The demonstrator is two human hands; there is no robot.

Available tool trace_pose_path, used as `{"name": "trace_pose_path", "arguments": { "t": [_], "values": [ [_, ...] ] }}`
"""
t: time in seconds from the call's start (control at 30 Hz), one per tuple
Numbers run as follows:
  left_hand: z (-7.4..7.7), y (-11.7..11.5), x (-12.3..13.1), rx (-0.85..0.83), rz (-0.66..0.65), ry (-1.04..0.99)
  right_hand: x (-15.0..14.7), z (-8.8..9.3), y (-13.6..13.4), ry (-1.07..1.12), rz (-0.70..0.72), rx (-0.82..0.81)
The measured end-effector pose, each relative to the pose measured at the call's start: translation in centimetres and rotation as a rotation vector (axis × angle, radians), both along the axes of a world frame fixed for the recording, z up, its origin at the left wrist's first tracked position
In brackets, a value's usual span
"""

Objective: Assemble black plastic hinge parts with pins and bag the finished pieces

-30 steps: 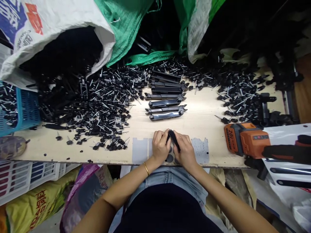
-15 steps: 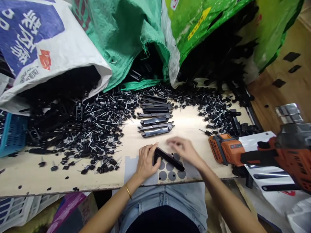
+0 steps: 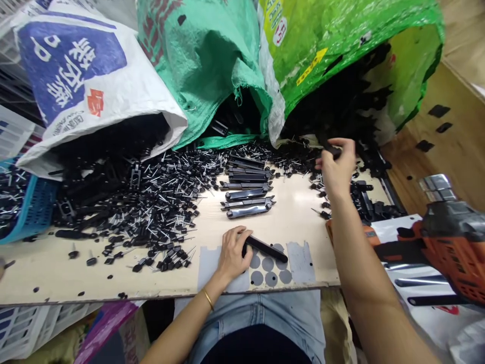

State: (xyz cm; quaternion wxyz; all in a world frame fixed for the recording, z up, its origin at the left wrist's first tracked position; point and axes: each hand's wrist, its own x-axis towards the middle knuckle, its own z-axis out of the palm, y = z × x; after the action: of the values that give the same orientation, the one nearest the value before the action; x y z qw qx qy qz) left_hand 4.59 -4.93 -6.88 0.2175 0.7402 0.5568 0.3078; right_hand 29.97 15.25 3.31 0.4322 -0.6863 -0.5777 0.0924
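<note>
Right hand (image 3: 339, 164) has moved up to the green bag (image 3: 352, 30)

Left hand (image 3: 235, 253), grip closed, has a black bar (image 3: 268, 249) by its upper-left end; over grey discs (image 3: 285, 276) on the desk (image 3: 297, 202), its long axis slants down rightward. Right hand's grip, half-curled, meets a dark piece (image 3: 333, 150); whether held, I cannot tell.

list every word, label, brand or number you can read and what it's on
"PP": blue panel of the white sack
"聚丙烯": same panel
Too small or blurred to read: the white sack's black print and red mark; the teal sack's dark red print; the bright green sack's yellow label and round sign; lettering on the orange power tool; faint print on the purple-edged bag.
</note>
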Motion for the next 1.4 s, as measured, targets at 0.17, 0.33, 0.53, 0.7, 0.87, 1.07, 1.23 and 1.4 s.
{"name": "trace_pose_path", "arguments": {
  "t": [0.17,0.33,0.53,0.7,0.87,1.07,1.23,1.4],
  "values": [
    [0.2,-0.8,-1.4,-0.024,0.183,-0.027,1.7,4.3,-11.9,0.417,0.120,-0.179],
    [2.1,-2.8,-4.1,-0.085,0.281,0.178,1.9,3.6,-11.5,0.008,0.603,-0.637],
    [3.8,-0.4,-3.4,0.007,-0.138,0.348,-1.8,1.0,-10.6,-0.584,0.223,-0.514],
    [3.7,2.3,-1.3,-0.078,-0.293,0.491,-5.2,-1.7,-15.3,-0.493,0.145,-0.979],
    [5.1,1.2,-1.2,-0.308,-0.110,0.257,-6.0,-4.8,-18.1,0.280,0.220,-0.792],
    [7.1,-1.9,0.6,-0.550,-0.070,-0.159,-9.5,-3.1,-19.9,1.180,0.128,-0.499],
    [7.9,-3.0,1.9,-0.556,0.003,-0.179,-11.7,-2.3,-20.3,1.201,0.171,-0.564],
    [8.0,-3.1,1.6,-0.552,0.005,-0.138,-11.8,-2.8,-20.7,1.236,0.249,-0.531]
  ]
}}
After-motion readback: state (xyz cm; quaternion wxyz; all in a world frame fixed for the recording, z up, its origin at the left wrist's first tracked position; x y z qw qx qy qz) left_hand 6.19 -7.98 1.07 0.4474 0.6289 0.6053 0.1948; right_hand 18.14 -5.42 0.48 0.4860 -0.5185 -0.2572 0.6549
